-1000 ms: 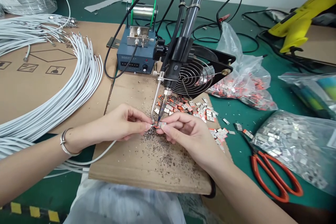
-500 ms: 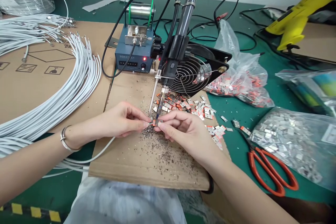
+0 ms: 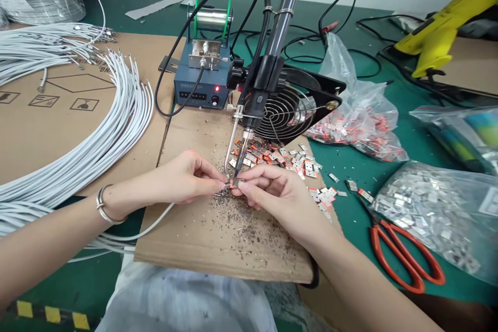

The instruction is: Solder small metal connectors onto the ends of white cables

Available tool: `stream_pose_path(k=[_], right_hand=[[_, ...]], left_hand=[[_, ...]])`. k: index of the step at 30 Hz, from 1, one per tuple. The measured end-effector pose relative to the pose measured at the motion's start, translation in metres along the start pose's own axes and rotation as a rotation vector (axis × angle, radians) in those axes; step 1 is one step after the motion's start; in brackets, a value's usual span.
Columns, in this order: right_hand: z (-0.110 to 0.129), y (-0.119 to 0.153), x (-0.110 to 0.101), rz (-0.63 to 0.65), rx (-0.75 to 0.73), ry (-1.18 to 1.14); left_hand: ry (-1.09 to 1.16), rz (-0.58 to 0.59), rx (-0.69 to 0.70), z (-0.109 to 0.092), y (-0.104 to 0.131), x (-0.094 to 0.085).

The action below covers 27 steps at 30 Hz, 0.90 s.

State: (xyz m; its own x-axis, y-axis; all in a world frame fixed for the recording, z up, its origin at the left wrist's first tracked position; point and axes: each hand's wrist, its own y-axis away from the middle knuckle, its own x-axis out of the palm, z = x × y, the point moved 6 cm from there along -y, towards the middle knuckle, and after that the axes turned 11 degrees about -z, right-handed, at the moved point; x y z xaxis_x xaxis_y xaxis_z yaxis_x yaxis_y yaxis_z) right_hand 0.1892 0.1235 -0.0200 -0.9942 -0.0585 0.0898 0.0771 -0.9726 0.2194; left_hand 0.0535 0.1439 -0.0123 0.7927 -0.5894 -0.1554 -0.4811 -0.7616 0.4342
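My left hand [image 3: 194,179] pinches the end of a white cable [image 3: 157,223], whose length trails down to the left. Between thumb and fingers, my right hand [image 3: 268,187] grips a small orange-and-metal connector [image 3: 233,183]. Cable end and connector meet right under the tip of a soldering iron [image 3: 241,155] clamped on a stand. Beside the tip comes down the thin bent solder feed tube [image 3: 230,148]. Fingers partly hide the joint, so I cannot tell whether the tip touches it. Dark crumbs of residue lie on the cardboard [image 3: 187,241] below.
A blue solder feeder [image 3: 200,83] with a solder spool and a black fan [image 3: 276,114] stand behind. Loose connectors [image 3: 307,166] lie right of my hands. Red-handled scissors [image 3: 404,254] and bags of metal parts [image 3: 428,212] are further right; bundled white cables [image 3: 124,109] fill the left.
The whole view has shifted slightly, with everything a little further right and lower. Both hands keep their hold under the iron tip; the connector shows a small change of angle at most.
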Motion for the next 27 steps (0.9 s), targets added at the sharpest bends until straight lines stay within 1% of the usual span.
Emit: stream_pose_path(k=[9,20,27], right_hand=[[0.0006,-0.0005,-0.0006,0.050,-0.006,-0.039],[0.0006,-0.0003,-0.0012,0.029,0.017,-0.035],[0.0012,-0.0003,0.0003,0.061,-0.001,-0.057]], left_hand=[[0.024,-0.004,-0.049,0.0029,0.0015,0.0003],[0.022,-0.014,-0.046,0.0029,0.0016,0.0007],[0.020,0.002,-0.025,0.0029,0.0026,0.0016]])
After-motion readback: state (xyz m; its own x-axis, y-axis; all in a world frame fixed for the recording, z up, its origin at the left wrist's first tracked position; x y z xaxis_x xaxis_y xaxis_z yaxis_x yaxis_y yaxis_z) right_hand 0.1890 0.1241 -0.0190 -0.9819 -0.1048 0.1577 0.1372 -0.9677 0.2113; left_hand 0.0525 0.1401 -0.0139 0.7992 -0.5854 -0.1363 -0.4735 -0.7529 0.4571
